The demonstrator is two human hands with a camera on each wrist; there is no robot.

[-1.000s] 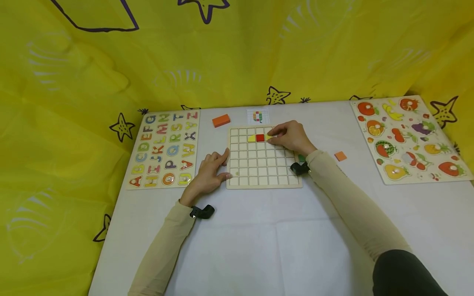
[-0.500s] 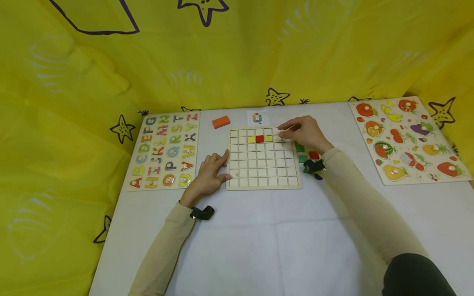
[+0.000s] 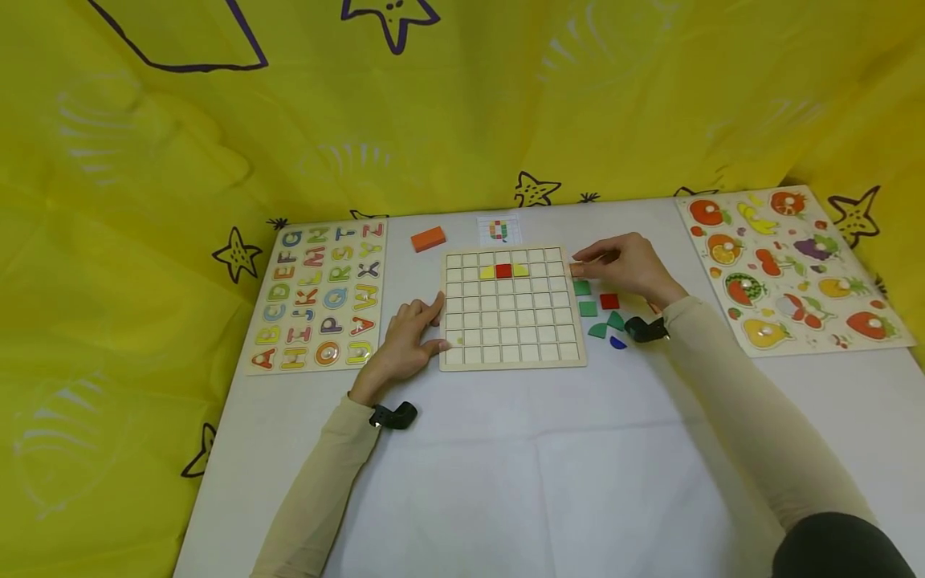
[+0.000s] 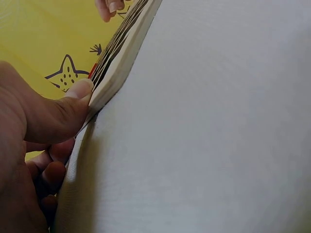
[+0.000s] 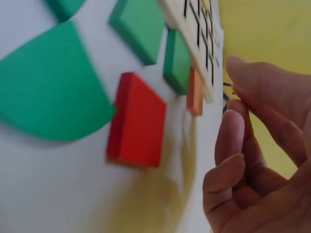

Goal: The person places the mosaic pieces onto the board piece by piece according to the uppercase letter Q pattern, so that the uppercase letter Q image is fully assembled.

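Observation:
My left hand (image 3: 408, 341) touches the left edge of the wooden grid board (image 3: 509, 333), its thumb (image 4: 80, 90) on the frame near the front corner. On the grid, a red square (image 3: 503, 271) sits between two yellow quarter-round pieces (image 3: 487, 273). My right hand (image 3: 629, 261) hovers beyond the board's right edge, thumb and forefinger near each other with nothing between them. In the head view its fingertips overlap an orange square (image 5: 195, 92), which lies beside the board. Nearby lie green squares (image 3: 588, 308), another red square (image 5: 141, 121) and green quarter-round pieces (image 5: 53, 87).
A blue half-round piece (image 3: 617, 343) lies nearest the front. Behind the board are a pattern card (image 3: 499, 230) and an orange block (image 3: 429, 238). An alphabet board (image 3: 311, 305) stands left, a fruit board (image 3: 788, 269) right. A yellow curtain (image 3: 462, 120) hangs behind.
My right hand has left the right-hand yellow piece on the grid and moved right, past the board's edge, uncovering the loose pieces there. My left hand stays put.

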